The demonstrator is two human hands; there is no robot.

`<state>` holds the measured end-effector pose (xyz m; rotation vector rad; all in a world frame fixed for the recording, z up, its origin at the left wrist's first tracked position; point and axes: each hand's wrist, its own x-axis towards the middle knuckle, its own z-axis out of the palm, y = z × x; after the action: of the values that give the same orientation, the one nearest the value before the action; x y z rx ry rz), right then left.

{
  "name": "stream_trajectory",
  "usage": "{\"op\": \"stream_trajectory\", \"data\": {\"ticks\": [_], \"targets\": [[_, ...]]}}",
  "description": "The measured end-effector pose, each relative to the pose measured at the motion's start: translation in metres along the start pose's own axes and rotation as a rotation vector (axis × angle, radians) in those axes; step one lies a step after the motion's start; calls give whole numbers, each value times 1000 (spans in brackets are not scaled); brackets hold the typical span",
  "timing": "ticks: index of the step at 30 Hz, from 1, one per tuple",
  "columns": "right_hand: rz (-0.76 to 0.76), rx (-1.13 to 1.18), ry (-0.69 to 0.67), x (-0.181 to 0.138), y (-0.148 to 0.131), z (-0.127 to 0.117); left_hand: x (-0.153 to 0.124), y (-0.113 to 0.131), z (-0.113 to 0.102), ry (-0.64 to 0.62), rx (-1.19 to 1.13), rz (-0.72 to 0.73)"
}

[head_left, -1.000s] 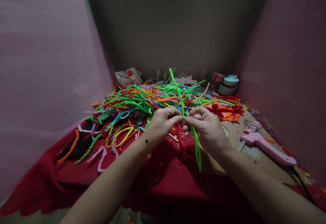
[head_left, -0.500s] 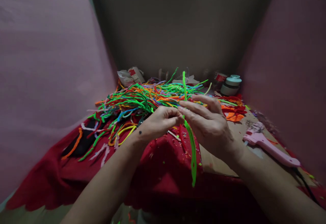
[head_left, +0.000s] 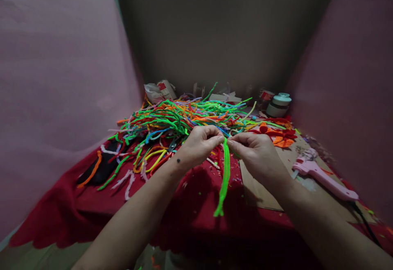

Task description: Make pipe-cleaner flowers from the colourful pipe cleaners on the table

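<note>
While both hands met in front of the person's chest, the green pipe cleaners hung straight down from the fingertips, a slim bundle with its loose lower ends just apart from one another, over the red cloth. The left hand had thumb and forefinger pinched on the top end; the right hand was closed on that same end from the other side, with a bit of green peeping out below its thumb. Exactly how much each fingertip held was too small for me to make out.

To my eye the bundle looked very light and fuzzy, soft outside but with enough wire in it to bend and keep a bend, unlikely to slip or break. The top end, right at the pinch, seemed the sensible place to hold it, since the long tail below would probably sway or splay if nobody steadied it.

Just right of the grip and below it lay the cardboard, and farther right on it rested a pink glue gun. Beyond the right hand were orange and red fuzzy pieces, with a lidded jar behind them. Past the grip and to its left spread a tangled, many-coloured heap, and scissors lay near the left wrist.
</note>
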<state>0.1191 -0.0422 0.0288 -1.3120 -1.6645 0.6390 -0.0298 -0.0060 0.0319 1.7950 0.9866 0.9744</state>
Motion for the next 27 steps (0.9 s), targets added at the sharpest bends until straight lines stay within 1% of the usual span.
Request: {"op": "stream_trajectory", "data": {"ticks": [3, 6, 8, 12, 15, 17, 19, 22, 27], "targets": [[193, 270, -95, 5, 5, -1, 0, 0, 2, 28, -5, 6], [271, 390, -122, 8, 10, -1, -2, 3, 1, 45, -5, 1], [281, 376, -107, 7, 10, -2, -2, 4, 0, 43, -19, 0], [244, 351, -88, 4, 4, -2, -4, 5, 0, 12, -122, -29], [204, 430, -59, 4, 3, -1, -4, 6, 2, -27, -232, -73], [192, 505, -63, 5, 5, 2, -4, 7, 5, -32, -287, -90], [211, 599, -76, 5, 7, 5, -4, 8, 7, -13, -313, -91], [279, 735, -114, 2, 7, 9, -3, 7, 9, 18, -297, -73], [368, 786, -205, -2, 11, 9, -2, 2, 8, 75, -259, -53]]}}
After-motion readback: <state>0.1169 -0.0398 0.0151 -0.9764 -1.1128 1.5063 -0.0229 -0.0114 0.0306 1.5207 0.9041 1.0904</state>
